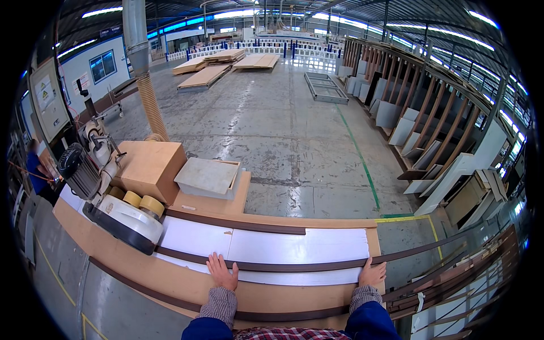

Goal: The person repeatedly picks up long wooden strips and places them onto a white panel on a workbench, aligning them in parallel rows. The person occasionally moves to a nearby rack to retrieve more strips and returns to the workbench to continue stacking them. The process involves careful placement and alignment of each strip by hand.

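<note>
A long dark brown strip (pixel 317 267) lies across the white-topped bench (pixel 300 245), reaching past its right end. My left hand (pixel 222 274) rests on this strip, with its fingers stretched over it and apart. Farther right, by the bench end, my right hand (pixel 372 274) is closed around the same strip. At the left, the strip leads to a machine (pixel 127 222) with yellow rollers (pixel 132 198) and a dark motor. A second brown strip (pixel 243 222) lies along the far side of the white surface. A third strip (pixel 292 315) runs along the near side, passing beneath my forearms.
A wooden box (pixel 148 167) and a grey-topped box (pixel 207 174) stand behind the machine. More brown strips (pixel 453 279) are stacked at the right. Panels lean in a long rack (pixel 425 113). Board stacks (pixel 204 76) lie farther back. Another person (pixel 38 170) stands at the far left.
</note>
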